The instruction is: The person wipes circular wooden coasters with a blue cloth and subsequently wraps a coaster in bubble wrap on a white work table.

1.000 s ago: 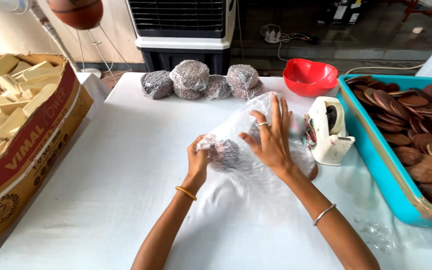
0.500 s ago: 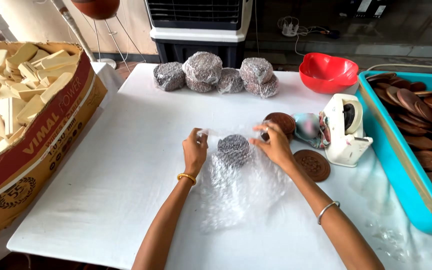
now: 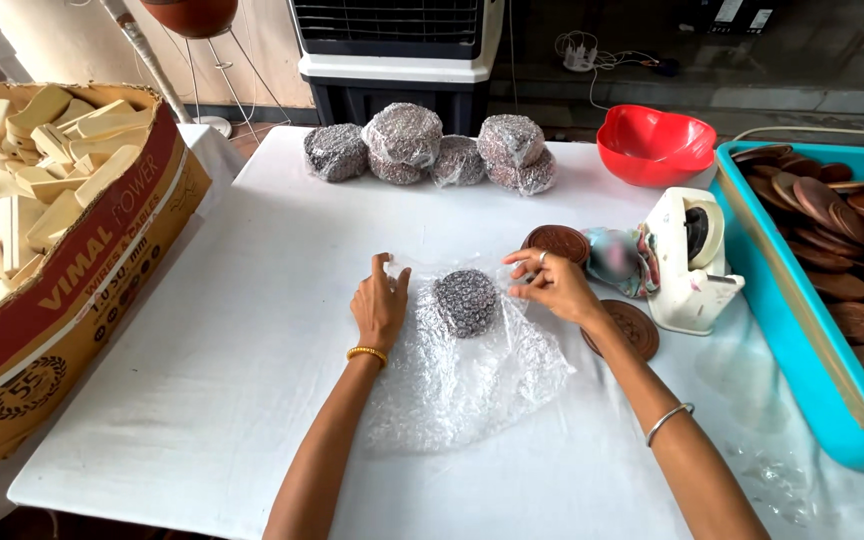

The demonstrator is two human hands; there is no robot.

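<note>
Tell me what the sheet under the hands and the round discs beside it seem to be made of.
Sheet: clear bubble wrap, likely plastic, glossy, with a visible bubble pattern. Discs: probably wood, matte dark brown, with a carved pattern on the face.
</note>
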